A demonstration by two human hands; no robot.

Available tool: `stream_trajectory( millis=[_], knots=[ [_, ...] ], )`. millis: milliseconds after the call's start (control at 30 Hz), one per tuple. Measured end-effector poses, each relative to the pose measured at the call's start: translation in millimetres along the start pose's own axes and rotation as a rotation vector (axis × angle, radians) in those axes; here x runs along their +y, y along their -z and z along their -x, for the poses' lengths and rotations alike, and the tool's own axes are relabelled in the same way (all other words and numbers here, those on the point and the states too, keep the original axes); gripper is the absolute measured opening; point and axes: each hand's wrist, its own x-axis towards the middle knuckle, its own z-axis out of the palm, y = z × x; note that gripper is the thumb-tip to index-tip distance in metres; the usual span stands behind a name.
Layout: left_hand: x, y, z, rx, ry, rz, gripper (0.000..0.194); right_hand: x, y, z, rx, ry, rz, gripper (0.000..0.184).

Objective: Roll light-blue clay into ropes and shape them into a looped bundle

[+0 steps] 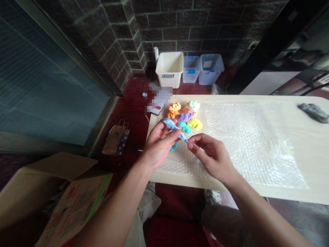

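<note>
Over the left part of the table, my left hand (160,144) is closed around a soft light blue piece (170,124), crumpled like cloth and narrowing to one end. My right hand (213,156) pinches that narrow end between thumb and fingertips, so the piece stretches slantwise between both hands. Just beyond lie several crumpled bundles of the same soft look: an orange bundle (174,107), a pale green bundle (194,105), a purple bundle (185,117), a yellow bundle (194,123) and a teal bundle (185,127). Another teal piece (174,146) is partly hidden behind my left hand.
Bubble wrap (246,144) covers much of the wooden table (300,147). A grey crumpled thing (314,112) lies at the right end. Beyond the table stand a white bin (170,72) and clear bins (211,70). A cardboard box (77,199) and paper bag (114,139) are at left.
</note>
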Motion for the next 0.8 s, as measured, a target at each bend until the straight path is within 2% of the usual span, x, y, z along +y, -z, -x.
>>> stream_trajectory(
  millis=[400,667,800],
  knots=[
    [-1.2,0.8,0.4,0.032,-0.028,-0.068,0.041,-1.2,-1.0,3.9,0.098,0.078,0.094,0.018],
    [-2.4,0.7,1.3,0.034,-0.047,-0.078,0.042,-3.2,-1.8,6.6,0.211,0.243,0.343,0.011],
    [-2.1,-0.5,2.2,0.026,-0.046,-0.084,0.042,-4.9,-0.9,7.4,0.204,0.334,0.426,0.01]
  ],
)
